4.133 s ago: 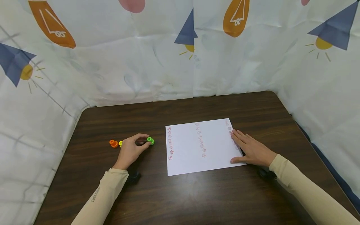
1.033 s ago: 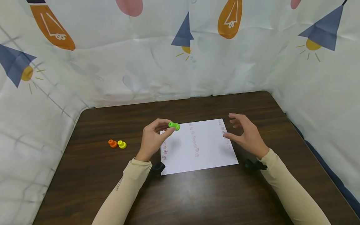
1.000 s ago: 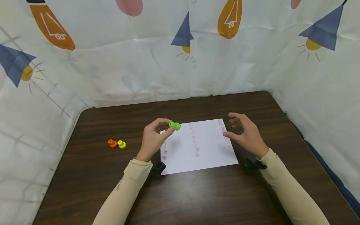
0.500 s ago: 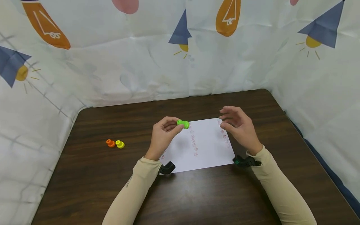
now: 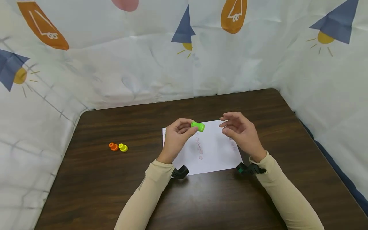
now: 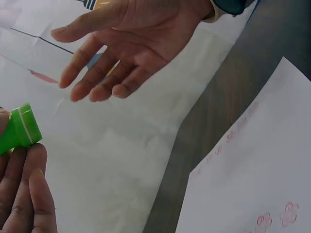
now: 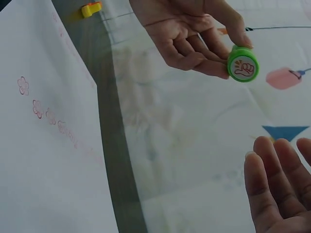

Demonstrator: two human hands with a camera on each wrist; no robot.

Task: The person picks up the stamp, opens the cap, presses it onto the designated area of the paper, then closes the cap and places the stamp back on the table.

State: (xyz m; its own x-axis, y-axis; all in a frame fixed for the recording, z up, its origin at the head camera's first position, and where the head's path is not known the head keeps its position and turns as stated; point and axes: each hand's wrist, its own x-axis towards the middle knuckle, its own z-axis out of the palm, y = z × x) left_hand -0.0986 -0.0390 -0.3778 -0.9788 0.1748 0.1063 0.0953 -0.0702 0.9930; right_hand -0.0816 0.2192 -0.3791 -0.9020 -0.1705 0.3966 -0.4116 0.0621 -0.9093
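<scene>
Above the paper, my left hand (image 5: 178, 137) pinches a green toy stamp (image 5: 198, 126) between thumb and fingers. In the right wrist view the end of the stamp (image 7: 243, 68) faces the camera and shows a thumbs-up picture. My right hand (image 5: 241, 132) hovers on the right side with relaxed, slightly bent fingers, apart from the stamp and holding nothing. Below both hands lies a white sheet of paper (image 5: 212, 159) with columns of red flower prints, partly covered by the hands. An orange stamp (image 5: 113, 146) and a yellow stamp (image 5: 123, 147) stand together on the left.
The dark wood table (image 5: 95, 185) carries everything. A white patterned curtain (image 5: 149, 70) hangs behind the table and along both sides. Each wrist wears a black camera band, such as the left wristband (image 5: 180, 172).
Earlier my left hand held the green stamp over the table at left; it has lifted it and carried it right above the paper. My right hand has risen off the paper and moved inward.
</scene>
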